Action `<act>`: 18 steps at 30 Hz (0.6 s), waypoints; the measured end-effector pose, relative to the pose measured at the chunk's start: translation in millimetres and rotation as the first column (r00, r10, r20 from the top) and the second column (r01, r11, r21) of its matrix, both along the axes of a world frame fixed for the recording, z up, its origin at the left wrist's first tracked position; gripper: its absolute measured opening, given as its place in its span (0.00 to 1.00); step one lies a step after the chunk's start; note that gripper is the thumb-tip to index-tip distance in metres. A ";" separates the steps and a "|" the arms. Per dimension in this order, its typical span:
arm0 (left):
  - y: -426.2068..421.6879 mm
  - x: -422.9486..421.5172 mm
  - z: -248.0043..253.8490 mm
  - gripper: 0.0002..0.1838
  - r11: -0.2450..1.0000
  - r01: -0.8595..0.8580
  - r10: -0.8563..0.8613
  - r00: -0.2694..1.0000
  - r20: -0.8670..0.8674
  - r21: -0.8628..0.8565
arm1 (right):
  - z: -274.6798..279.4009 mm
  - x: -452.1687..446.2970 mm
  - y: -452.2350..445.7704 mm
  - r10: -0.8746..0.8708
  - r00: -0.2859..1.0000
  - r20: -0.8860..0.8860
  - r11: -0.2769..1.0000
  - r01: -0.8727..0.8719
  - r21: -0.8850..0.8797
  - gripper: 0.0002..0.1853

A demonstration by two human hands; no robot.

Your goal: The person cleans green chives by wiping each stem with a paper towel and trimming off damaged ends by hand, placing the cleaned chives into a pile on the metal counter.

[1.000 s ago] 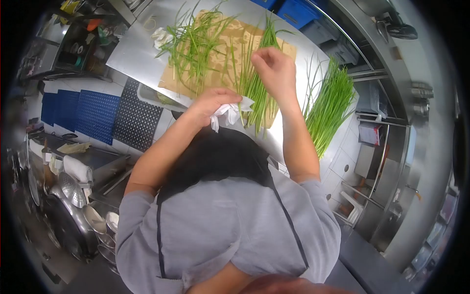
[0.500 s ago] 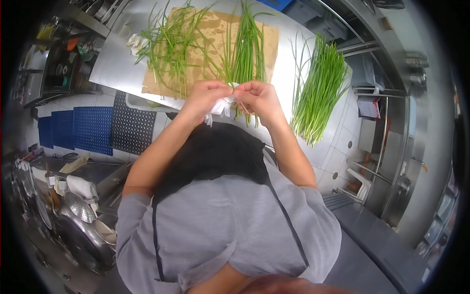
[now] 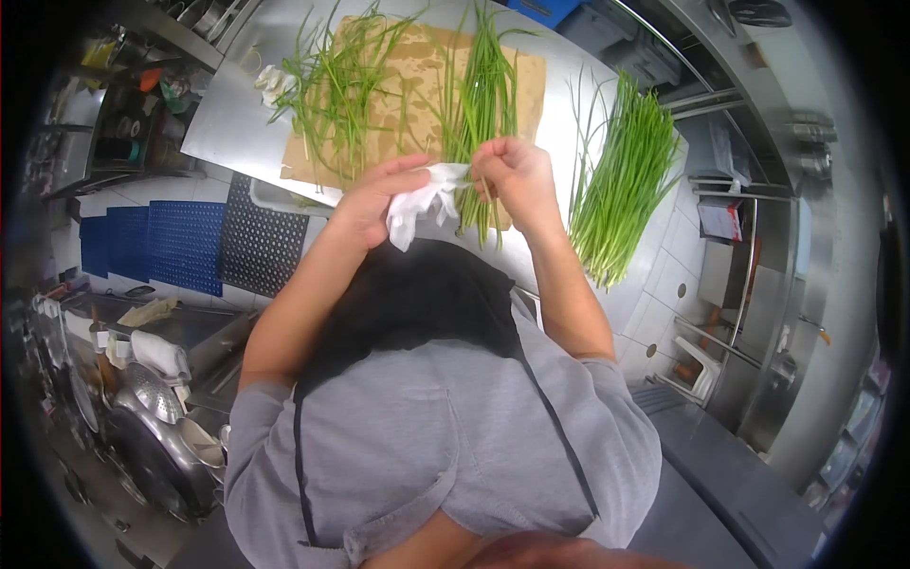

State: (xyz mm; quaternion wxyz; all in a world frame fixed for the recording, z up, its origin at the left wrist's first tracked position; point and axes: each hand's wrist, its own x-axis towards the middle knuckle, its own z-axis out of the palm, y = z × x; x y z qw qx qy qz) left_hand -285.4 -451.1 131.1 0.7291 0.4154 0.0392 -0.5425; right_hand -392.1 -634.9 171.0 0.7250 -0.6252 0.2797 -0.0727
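Observation:
My left hand [image 3: 374,201] is closed on a crumpled white cloth [image 3: 417,204], which hangs below its fingers. Just to the right, my right hand [image 3: 517,180] has its fingers pinched together at the cloth's edge; what lies between them is too small to tell. Behind my right hand a bunch of long green stalks [image 3: 486,90] lies on brown paper [image 3: 417,85], with its ends pointing toward me. Looser green stalks [image 3: 346,95] spread over the paper's left part. A thick green bundle [image 3: 626,175] rests on the metal table [image 3: 223,119] at the right.
A second crumpled white piece [image 3: 275,83] lies at the table's left. Blue mats [image 3: 185,242] and a black perforated mat [image 3: 261,247] cover the floor on the left. Metal pans and a strainer [image 3: 152,391] stand at the lower left. Metal shelving [image 3: 749,266] is on the right.
My right hand came down from over the stalk bunch to my left hand, then moved slightly up and right. The cloth now shows more spread between my hands. The view has shifted.

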 end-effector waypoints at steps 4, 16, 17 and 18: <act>12.0 9.7 -4.9 0.20 0.965 -0.217 0.184 0.959 -0.214 -0.145 | 32.0 8.7 5.1 -0.096 0.992 0.087 0.995 0.095 0.015 0.04; 11.4 10.2 -20.8 0.16 0.892 -0.164 0.112 0.983 -0.145 -0.422 | 13.3 27.8 62.5 -0.005 0.990 0.143 0.955 -0.038 0.295 0.05; 8.9 8.0 -22.7 0.16 0.915 -0.218 0.176 0.973 -0.149 -0.341 | 9.7 28.5 63.1 -0.034 0.993 0.115 0.957 -0.001 0.290 0.05; 7.6 5.6 -21.5 0.17 0.928 -0.271 0.239 0.959 -0.150 -0.257 | 6.9 28.4 62.4 -0.044 0.992 0.114 0.960 0.011 0.279 0.05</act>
